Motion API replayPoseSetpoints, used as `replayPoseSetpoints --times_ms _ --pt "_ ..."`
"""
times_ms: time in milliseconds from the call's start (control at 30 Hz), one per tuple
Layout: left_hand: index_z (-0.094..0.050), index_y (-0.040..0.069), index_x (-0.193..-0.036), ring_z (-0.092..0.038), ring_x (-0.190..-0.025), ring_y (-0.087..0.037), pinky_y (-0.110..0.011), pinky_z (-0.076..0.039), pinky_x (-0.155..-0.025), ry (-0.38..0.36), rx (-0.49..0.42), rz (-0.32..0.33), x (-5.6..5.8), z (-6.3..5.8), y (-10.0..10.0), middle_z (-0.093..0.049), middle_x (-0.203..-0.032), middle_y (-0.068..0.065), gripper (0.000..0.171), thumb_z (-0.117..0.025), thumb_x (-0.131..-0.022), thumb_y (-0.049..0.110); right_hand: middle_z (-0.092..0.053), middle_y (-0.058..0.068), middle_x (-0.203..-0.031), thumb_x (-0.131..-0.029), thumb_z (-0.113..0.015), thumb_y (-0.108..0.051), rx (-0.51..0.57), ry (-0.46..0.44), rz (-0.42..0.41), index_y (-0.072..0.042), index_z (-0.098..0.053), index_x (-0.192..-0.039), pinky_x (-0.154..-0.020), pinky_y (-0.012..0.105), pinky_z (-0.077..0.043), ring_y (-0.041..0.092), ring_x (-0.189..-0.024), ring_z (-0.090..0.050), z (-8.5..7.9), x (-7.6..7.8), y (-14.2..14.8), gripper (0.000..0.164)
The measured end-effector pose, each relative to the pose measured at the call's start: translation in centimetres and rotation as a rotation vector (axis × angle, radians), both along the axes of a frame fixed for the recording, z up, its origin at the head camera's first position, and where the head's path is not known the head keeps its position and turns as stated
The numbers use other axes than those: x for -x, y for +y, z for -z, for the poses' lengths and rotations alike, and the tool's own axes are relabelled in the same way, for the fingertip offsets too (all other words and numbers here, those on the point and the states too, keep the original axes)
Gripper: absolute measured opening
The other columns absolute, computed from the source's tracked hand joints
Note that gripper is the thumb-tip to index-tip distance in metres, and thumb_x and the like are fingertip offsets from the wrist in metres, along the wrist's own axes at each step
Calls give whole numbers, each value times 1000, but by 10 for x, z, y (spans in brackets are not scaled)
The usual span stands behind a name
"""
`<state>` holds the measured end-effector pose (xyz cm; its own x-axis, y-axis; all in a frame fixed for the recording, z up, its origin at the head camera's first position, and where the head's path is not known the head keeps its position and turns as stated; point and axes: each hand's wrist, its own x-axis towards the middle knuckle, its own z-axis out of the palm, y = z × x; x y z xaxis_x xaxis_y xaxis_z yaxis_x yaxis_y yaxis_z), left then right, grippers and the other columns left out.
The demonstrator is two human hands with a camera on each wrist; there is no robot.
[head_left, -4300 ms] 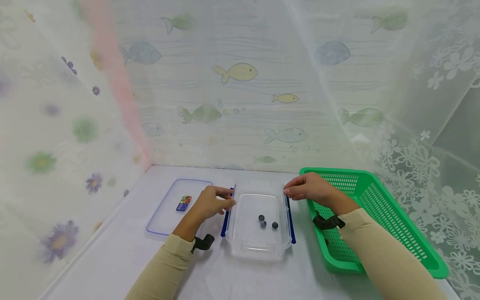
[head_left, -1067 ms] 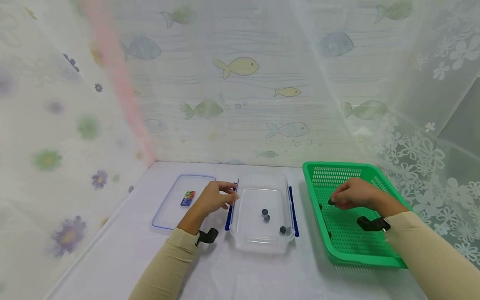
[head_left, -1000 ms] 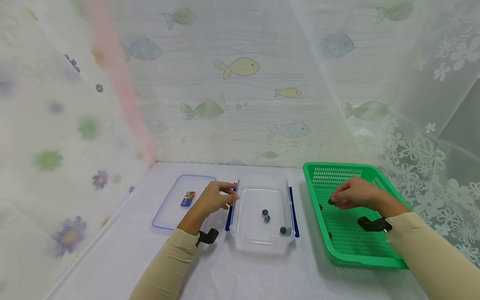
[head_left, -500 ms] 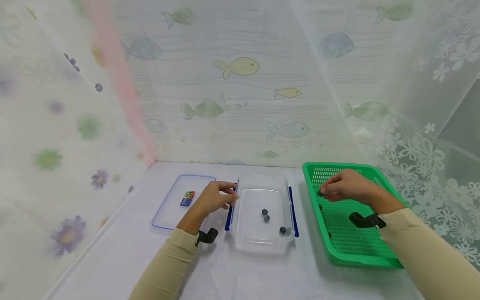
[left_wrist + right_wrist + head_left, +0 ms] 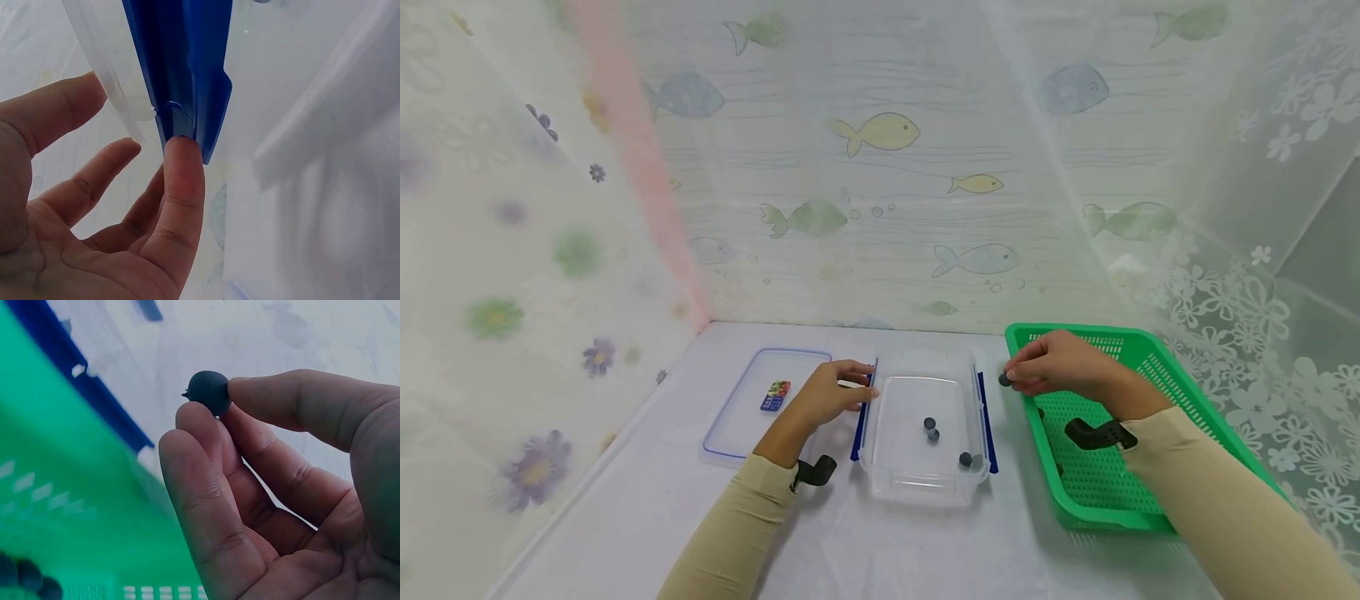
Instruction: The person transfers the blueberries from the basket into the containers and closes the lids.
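Observation:
My right hand (image 5: pixel 1063 364) pinches a blueberry (image 5: pixel 209 392) between thumb and fingertips, over the left rim of the green basket (image 5: pixel 1116 519). A clear plastic food container (image 5: pixel 917 490) with blue side latches stands mid-table, holding 3 blueberries; one blueberry (image 5: pixel 966 460) lies in its near right corner. At the container's left side, my left hand (image 5: pixel 823 396) holds the rim, thumb and fingers on either side of the wall. One fingertip meets the end of the blue latch (image 5: pixel 187 69) in the left wrist view.
Left of the container lies its clear lid (image 5: pixel 737 425) with a blue seal and a colourful label (image 5: pixel 776 397). More blueberries (image 5: pixel 28 575) sit inside the basket along its left wall. A patterned curtain (image 5: pixel 880 233) hangs behind and around the white table (image 5: pixel 820 550).
The right hand moved from the container into the basket, took a blueberry there, then carried it left to the basket's rim. One blueberry in the container shifted nearer its corner. The left hand stayed.

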<state>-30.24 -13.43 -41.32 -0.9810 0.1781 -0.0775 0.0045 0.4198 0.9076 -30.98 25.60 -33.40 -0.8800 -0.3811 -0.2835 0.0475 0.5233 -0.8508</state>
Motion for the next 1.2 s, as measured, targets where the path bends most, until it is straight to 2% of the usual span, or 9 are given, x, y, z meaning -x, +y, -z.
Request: replayPoseSetpoints --times_ms 133,467,633,800,1000,1200 --pt "-71 14 -129 -71 -108 -23 -36 -63 -88 10 -19 13 -1 -1 0 -69 -130 -15 42 -82 -89 20 -76 15 -118 -95 -74 -20 10 4 -5 3 -72 -122 -92 42 -62 25 -103 -75 0 2 -14 36" --pt "-71 15 -129 -68 -117 -27 -40 -62 -92 29 34 -7 -3 -2 1 -68 -132 -9 42 -82 -89 24 -77 12 -115 -92 -77 -22 13 9 16 -3 -76 -116 -91 42 -62 25 -100 -75 16 10 -37 31" --pt "-69 12 -133 -69 -116 -26 -41 -62 -91 28 69 -4 -3 -1 3 -67 -134 -11 46 -81 -90 24 -77 12 -116 -93 -77 -20 33 -3 38 -3 -77 -114 -93 43 -61 28 -103 -75 24 8 -39 28" --pt "-68 13 -135 -68 -117 -27 -43 -61 -92 32 96 -8 -4 -1 3 -68 -135 -10 47 -80 -91 25 -77 12 -117 -94 -76 -18 54 -1 59 -3 -78 -113 -94 43 -61 24 -104 -75 28 7 -39 25" --pt "-70 16 -133 -68 -118 -28 -44 -61 -93 38 107 -18 -3 -2 3 -68 -135 -8 43 -79 -91 25 -77 12 -116 -94 -76 -19 65 13 51 -2 -78 -114 -98 46 -59 24 -106 -74 28 9 -39 26" --pt "-70 17 -132 -68 -117 -26 -43 -61 -91 37 110 -17 -3 -2 3 -68 -135 -7 43 -80 -91 26 -77 11 -116 -94 -76 -19 59 13 55 -2 -78 -114 -96 44 -60 24 -105 -74 27 9 -38 26"
